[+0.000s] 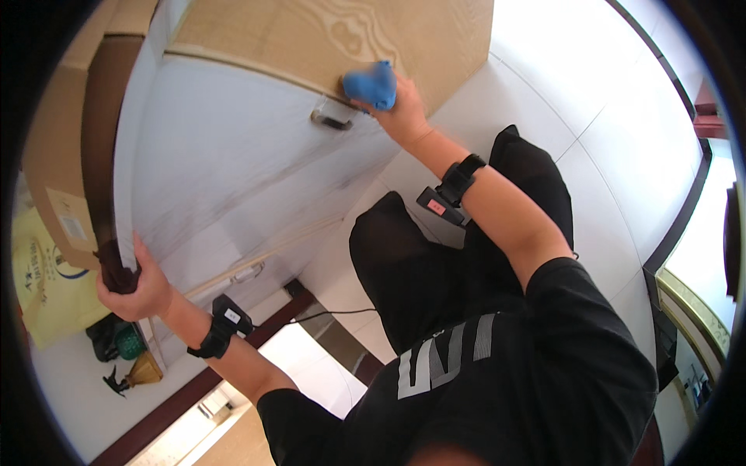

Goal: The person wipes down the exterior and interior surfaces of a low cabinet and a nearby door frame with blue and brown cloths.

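Observation:
My right hand [404,116] is closed around a bunched blue cloth [371,85], which is partly blurred. The cloth is against the lower edge of a tan wood-grain panel [272,35], just above a metal handle [332,119] on the white marbled cabinet front [233,147]. Over at the left, my left hand [140,287] is wrapped around the cabinet's edge at its near corner, thumb on the pale side. Something dark brown [118,268] shows between its fingers; I cannot tell if it is separate from the edge.
A cardboard box [58,147] stands along the cabinet's left side. Near it are a yellow bag [47,283] and an amber spray bottle [144,370]. Another handle [249,273] sits lower on the cabinet. Pale floor tiles [614,155] extend to the right, and a black cable [334,313] runs from my left wrist device.

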Tool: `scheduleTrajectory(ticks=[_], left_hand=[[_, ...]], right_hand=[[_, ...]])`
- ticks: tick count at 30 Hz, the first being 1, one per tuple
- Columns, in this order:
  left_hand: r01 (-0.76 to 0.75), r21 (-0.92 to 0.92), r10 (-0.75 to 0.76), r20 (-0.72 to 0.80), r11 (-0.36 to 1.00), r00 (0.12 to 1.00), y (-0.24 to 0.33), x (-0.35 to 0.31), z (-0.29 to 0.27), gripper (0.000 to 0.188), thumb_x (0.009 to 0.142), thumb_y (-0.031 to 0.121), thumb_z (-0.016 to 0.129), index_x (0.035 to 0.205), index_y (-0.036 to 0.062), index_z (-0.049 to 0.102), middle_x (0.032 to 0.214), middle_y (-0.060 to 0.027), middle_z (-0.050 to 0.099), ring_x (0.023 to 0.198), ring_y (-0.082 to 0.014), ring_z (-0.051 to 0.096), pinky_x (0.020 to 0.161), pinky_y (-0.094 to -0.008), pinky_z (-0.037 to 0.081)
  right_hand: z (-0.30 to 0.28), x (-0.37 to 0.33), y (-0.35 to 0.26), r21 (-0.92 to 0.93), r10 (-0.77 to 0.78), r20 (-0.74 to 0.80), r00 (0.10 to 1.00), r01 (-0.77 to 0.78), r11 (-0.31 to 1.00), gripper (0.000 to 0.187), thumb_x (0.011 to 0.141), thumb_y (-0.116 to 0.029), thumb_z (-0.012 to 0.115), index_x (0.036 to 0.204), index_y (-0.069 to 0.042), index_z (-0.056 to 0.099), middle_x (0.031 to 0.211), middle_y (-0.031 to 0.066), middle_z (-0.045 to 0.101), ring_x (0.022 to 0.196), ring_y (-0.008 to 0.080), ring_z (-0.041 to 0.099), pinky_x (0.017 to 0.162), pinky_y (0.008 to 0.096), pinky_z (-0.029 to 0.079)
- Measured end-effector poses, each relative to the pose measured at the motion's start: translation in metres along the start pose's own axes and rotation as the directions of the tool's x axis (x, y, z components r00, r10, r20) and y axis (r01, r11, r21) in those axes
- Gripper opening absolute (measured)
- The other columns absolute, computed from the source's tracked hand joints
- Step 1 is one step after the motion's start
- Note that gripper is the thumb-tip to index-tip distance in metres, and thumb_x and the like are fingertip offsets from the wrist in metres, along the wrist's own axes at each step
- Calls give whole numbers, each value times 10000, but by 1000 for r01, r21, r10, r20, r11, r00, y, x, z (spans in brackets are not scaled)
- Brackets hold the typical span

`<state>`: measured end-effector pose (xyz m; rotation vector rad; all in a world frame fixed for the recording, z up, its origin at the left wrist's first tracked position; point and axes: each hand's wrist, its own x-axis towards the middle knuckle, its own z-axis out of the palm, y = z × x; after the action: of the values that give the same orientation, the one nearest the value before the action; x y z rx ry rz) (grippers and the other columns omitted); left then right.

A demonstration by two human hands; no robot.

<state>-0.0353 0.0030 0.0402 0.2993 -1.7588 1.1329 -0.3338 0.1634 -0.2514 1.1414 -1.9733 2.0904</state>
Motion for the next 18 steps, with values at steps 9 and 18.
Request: scheduleTrajectory(ticks=[9, 18], left_hand=[[69, -38, -66, 65, 997, 996, 10, 7, -2, 623, 556, 421, 863, 890, -17, 573, 790, -87, 634, 645, -222, 628, 584, -286, 527], [150, -145, -140, 77, 978, 987, 14, 7, 1, 630, 562, 379, 870, 917, -37, 555, 809, -106, 624, 644, -214, 628, 565, -269, 534]], right_hand=[[-13, 22, -11, 149, 142, 57, 988, -149, 978, 341, 643, -249, 804, 870, -62, 632, 848, 86, 599, 773, 291, 585, 684, 352, 473], [-21, 1, 18, 144, 150, 92, 984, -162, 976, 287, 657, -182, 802, 860, -68, 633, 827, 76, 612, 754, 262, 605, 673, 333, 476]])
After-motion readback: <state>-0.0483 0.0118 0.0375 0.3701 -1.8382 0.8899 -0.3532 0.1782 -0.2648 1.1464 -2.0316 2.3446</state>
